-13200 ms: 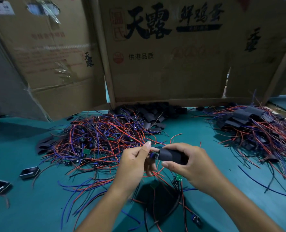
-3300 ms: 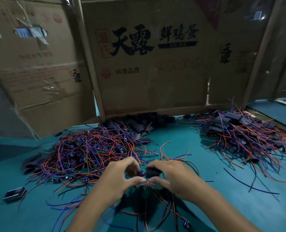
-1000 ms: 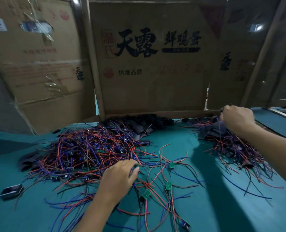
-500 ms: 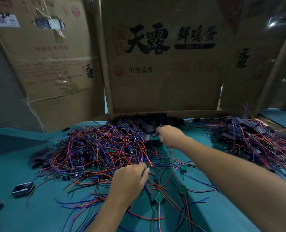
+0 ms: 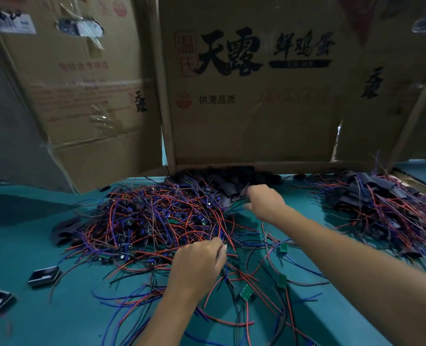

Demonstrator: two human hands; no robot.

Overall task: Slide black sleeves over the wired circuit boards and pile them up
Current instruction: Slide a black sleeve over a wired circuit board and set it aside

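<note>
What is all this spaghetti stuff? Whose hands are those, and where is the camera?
The camera sits on a person's head, looking down at their own two hands over a teal table. The "spaghetti" is a big tangle of red and blue wires joined to small green circuit boards. At the back, under the brown cardboard box, lies a heap of short black sleeves. On the right is the pile of finished, sleeved boards. The right hand reaches to the black sleeves; whether it grips one is unclear. The left hand curls into the loose wires.
</note>
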